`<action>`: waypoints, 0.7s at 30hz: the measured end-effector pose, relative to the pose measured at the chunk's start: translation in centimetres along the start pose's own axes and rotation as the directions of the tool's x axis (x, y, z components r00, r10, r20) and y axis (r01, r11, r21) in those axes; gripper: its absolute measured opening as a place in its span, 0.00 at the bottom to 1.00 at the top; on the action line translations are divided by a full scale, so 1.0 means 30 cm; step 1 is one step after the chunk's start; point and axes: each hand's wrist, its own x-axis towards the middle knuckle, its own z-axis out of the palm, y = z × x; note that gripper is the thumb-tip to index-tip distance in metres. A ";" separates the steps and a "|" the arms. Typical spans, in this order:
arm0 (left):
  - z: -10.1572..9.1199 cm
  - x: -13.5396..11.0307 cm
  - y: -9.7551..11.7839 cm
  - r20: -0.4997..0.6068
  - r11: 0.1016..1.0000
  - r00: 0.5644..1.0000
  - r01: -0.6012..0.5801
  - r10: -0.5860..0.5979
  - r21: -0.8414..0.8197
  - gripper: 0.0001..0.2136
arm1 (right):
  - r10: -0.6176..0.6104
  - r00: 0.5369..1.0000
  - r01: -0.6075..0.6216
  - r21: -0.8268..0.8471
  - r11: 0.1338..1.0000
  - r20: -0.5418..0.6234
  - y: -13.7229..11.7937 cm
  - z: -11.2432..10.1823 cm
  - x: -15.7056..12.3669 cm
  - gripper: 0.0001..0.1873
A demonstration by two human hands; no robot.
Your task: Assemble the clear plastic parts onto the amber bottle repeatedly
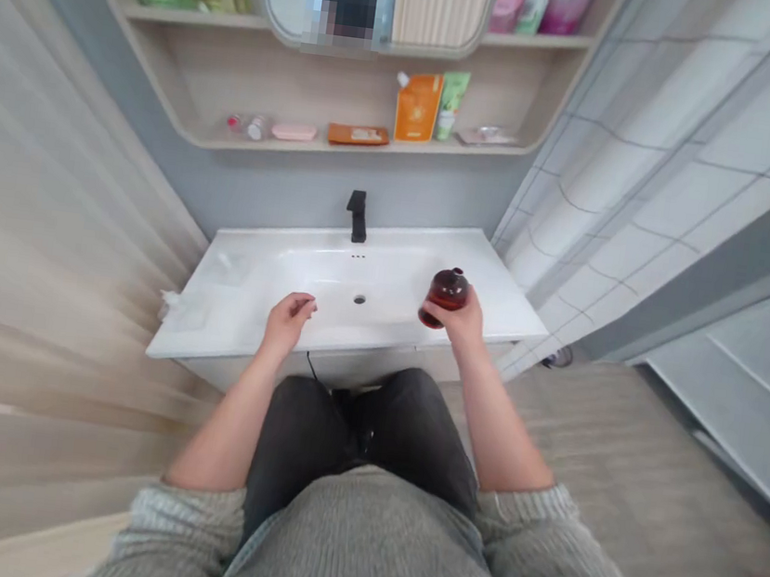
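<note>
Two bare hands sit over the white counter [212,328]; crumpled tissue [169,304] lies at its left edge; the left hand [289,319] hovers above the basin's front rim, fingers loosely curled, empty; the black faucet [357,216] stands behind; the right hand [463,324] has its fingers wrapped round a dark red bottle [446,290], upright at the basin's right side.

Two hands: one right hand [469,324] gripping one dark red bottle [446,290], one left hand [289,319] loosely curled. Left of the grip: one black tap [357,217], one drain [359,299]. Above the grip: one orange pouch [417,107], one green tube [451,105].
</note>
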 end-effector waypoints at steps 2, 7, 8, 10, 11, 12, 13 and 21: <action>0.064 -0.054 0.111 -0.003 0.981 0.995 -0.095 0.096 -0.172 0.17 | 0.008 0.998 -0.012 0.054 0.998 0.069 -0.079 0.046 -0.066 0.42; 0.158 -0.158 0.391 0.061 0.884 0.956 -0.238 0.285 -0.402 0.18 | -0.066 0.961 0.034 0.124 0.992 0.267 -0.257 0.120 -0.223 0.42; 0.162 -0.176 0.437 0.063 0.873 0.949 -0.256 0.308 -0.414 0.17 | -0.087 0.950 0.046 0.143 0.989 0.300 -0.287 0.125 -0.254 0.42; 0.161 -0.217 0.511 0.068 0.871 0.938 -0.288 0.340 -0.397 0.14 | -0.129 0.925 0.071 0.171 0.983 0.358 -0.342 0.125 -0.312 0.43; 0.159 -0.241 0.538 0.070 0.880 0.934 -0.303 0.351 -0.367 0.13 | -0.146 0.914 0.083 0.177 0.981 0.380 -0.366 0.121 -0.340 0.43; 0.157 -0.267 0.557 0.073 0.892 0.931 -0.318 0.358 -0.323 0.12 | -0.156 0.903 0.092 0.177 0.980 0.399 -0.389 0.114 -0.367 0.42; 0.155 -0.293 0.570 0.077 0.903 0.928 -0.331 0.363 -0.273 0.11 | -0.162 0.895 0.097 0.173 0.980 0.416 -0.409 0.106 -0.391 0.41; 0.143 -0.393 0.560 0.070 0.928 0.931 -0.347 0.359 -0.137 0.08 | -0.182 0.853 0.117 0.161 0.980 0.489 -0.498 0.067 -0.469 0.38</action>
